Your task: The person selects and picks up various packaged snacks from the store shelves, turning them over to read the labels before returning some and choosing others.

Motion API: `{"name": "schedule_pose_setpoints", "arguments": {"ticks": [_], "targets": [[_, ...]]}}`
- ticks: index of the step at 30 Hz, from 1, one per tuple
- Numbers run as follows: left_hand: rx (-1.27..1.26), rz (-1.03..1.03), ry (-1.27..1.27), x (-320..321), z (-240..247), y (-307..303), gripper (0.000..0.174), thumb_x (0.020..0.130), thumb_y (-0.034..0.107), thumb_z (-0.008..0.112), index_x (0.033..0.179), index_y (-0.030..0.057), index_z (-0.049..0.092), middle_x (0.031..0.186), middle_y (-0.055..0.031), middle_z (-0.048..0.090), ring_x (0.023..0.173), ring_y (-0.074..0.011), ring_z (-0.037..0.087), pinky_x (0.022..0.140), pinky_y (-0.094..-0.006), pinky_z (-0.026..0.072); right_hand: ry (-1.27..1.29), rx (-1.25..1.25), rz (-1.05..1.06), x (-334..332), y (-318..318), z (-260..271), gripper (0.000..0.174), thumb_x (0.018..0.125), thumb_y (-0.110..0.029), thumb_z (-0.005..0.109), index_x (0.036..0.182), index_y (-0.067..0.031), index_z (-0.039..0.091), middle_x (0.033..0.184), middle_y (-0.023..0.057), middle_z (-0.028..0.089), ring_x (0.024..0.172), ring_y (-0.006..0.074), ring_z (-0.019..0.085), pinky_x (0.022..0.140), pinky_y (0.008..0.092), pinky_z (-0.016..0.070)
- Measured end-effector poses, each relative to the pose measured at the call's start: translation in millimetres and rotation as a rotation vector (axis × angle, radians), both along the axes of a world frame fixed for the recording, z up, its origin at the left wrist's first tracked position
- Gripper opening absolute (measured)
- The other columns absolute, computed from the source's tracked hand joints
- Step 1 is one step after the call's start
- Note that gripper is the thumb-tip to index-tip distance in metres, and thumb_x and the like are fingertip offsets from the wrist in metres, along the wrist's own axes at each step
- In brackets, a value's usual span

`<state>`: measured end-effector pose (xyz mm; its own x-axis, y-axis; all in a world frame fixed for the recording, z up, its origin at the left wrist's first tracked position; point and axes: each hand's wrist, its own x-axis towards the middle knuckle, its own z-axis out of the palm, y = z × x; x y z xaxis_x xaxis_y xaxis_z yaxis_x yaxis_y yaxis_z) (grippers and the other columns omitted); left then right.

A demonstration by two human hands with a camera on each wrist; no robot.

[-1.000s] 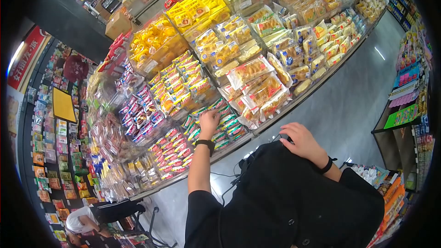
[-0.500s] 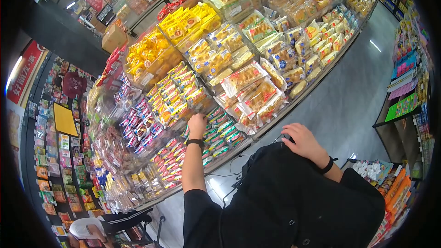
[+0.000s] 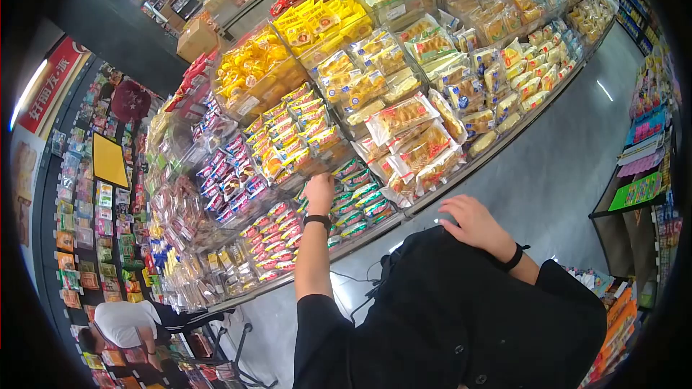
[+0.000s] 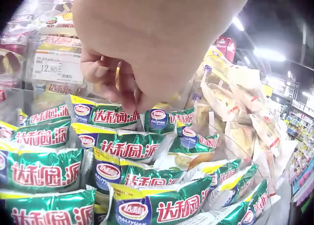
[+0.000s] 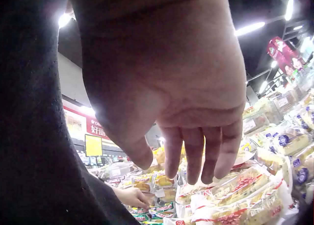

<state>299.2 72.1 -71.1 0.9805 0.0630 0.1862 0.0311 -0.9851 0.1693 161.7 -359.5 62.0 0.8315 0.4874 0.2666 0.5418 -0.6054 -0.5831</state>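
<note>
My left hand (image 3: 318, 193) reaches into a bin of green snack-pie packets (image 3: 356, 197), at the bin's back left corner. In the left wrist view the fingers (image 4: 109, 80) are bent, one wearing a gold ring, with a fingertip right at a green packet (image 4: 112, 116) in the back row. The palm hides the grip, so I cannot tell whether a packet is pinched. My right hand (image 3: 473, 222) hovers beside the black shirt, fingers extended and loosely spread, holding nothing. In the right wrist view its fingers hang above large clear-wrapped bread packs (image 5: 240, 193) on the display.
Pink-red packets (image 3: 275, 241) fill the bin to the left, yellow packets (image 3: 295, 140) the bin behind. A price label (image 4: 58, 67) reading 12.80 faces the green bin. Wrapped bread (image 3: 414, 140) lies to the right. A person in a white top (image 3: 126, 323) bends at the lower left.
My left hand has shifted from the middle of the green packets to their back left corner. The right hand has stayed beside the shirt. The person at lower left shows more in the view.
</note>
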Motion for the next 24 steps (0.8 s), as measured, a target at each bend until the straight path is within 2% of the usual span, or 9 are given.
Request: {"name": "schedule_pose_setpoints", "arguments": {"ticks": [3, 6, 9, 10, 13, 17, 20, 23, 24], "targets": [[0.021, -0.032, -0.005, 9, -9, -6, 0.021, 0.090, 0.024, 0.063, 0.092, 0.0096, 0.078, 0.084, -0.0199, 0.074, 0.077, -0.0397, 0.072, 0.070, -0.0515, 0.0576, 0.018, -0.006, 0.009, 0, -3, 4, 0.025, 0.091, -0.022, 0.070, 0.107, -0.0027, 0.067, 0.114, 0.0122, 0.069, 0.110, 0.0321, 0.063, 0.096, 0.0426, 0.0497], [0.150, -0.017, 0.121, 17, -2, -16, 0.018, 0.088, 0.027, 0.068, 0.096, 0.0126, 0.075, 0.085, -0.0172, 0.074, 0.084, -0.0374, 0.072, 0.074, -0.0498, 0.0579, 0.018, -0.017, -0.029, -4, -11, -1, 0.026, 0.091, -0.022, 0.070, 0.108, -0.0028, 0.067, 0.114, 0.0122, 0.069, 0.110, 0.0319, 0.063, 0.095, 0.0426, 0.0499], [0.131, -0.068, 0.145, 21, -4, -16, 0.015, 0.087, 0.024, 0.066, 0.093, 0.0119, 0.073, 0.083, -0.0180, 0.073, 0.083, -0.0382, 0.072, 0.073, -0.0495, 0.0579, 0.035, -0.029, -0.048, -10, -16, -6, 0.026, 0.091, -0.022, 0.070, 0.108, -0.0030, 0.068, 0.114, 0.0121, 0.069, 0.110, 0.0317, 0.063, 0.094, 0.0425, 0.0500], [0.135, -0.076, 0.148, 22, -4, -14, 0.017, 0.087, 0.025, 0.067, 0.097, 0.0144, 0.075, 0.085, -0.0166, 0.074, 0.083, -0.0377, 0.072, 0.073, -0.0494, 0.0576, 0.043, -0.033, -0.052, -12, -18, -7, 0.026, 0.091, -0.022, 0.070, 0.108, -0.0031, 0.068, 0.114, 0.0121, 0.069, 0.110, 0.0317, 0.063, 0.094, 0.0425, 0.0500], [0.088, -0.105, 0.031, 22, 1, -12, 0.016, 0.089, 0.024, 0.066, 0.093, 0.0135, 0.077, 0.083, -0.0162, 0.074, 0.076, -0.0379, 0.072, 0.068, -0.0496, 0.0581, 0.053, -0.018, -0.067, -16, -20, -13, 0.026, 0.090, -0.022, 0.070, 0.108, -0.0033, 0.068, 0.114, 0.0121, 0.069, 0.109, 0.0316, 0.063, 0.094, 0.0424, 0.0501], [0.023, -0.138, -0.159, 11, 22, -19, 0.015, 0.093, 0.023, 0.064, 0.097, 0.0157, 0.077, 0.087, -0.0126, 0.075, 0.075, -0.0342, 0.072, 0.065, -0.0487, 0.0566, 0.042, -0.014, -0.056, -17, -17, -13, 0.025, 0.092, -0.023, 0.070, 0.107, -0.0034, 0.069, 0.114, 0.0121, 0.069, 0.110, 0.0313, 0.063, 0.094, 0.0424, 0.0500], [0.111, -0.155, -0.143, -8, 48, -23, 0.015, 0.094, 0.020, 0.062, 0.103, 0.0145, 0.073, 0.082, -0.0113, 0.073, 0.075, -0.0319, 0.072, 0.061, -0.0462, 0.0557, 0.049, -0.011, -0.019, -16, -11, -11, 0.025, 0.093, -0.024, 0.070, 0.108, -0.0034, 0.068, 0.114, 0.0125, 0.069, 0.110, 0.0315, 0.063, 0.095, 0.0424, 0.0502], [0.109, -0.170, -0.149, -36, 79, -26, 0.016, 0.097, 0.021, 0.060, 0.107, 0.0153, 0.071, 0.080, -0.0096, 0.071, 0.071, -0.0335, 0.071, 0.059, -0.0443, 0.0542, 0.069, -0.006, 0.040, -7, -7, -12, 0.026, 0.093, -0.023, 0.070, 0.110, -0.0033, 0.068, 0.115, 0.0131, 0.069, 0.109, 0.0326, 0.064, 0.095, 0.0426, 0.0510], [0.135, -0.232, -0.123, -48, 99, -30, 0.018, 0.094, 0.015, 0.061, 0.110, 0.0136, 0.070, 0.081, -0.0090, 0.070, 0.072, -0.0327, 0.070, 0.059, -0.0438, 0.0535, 0.067, 0.004, 0.056, -3, -4, -10, 0.027, 0.093, -0.023, 0.070, 0.111, -0.0033, 0.067, 0.116, 0.0135, 0.068, 0.108, 0.0334, 0.064, 0.095, 0.0428, 0.0513]]}}
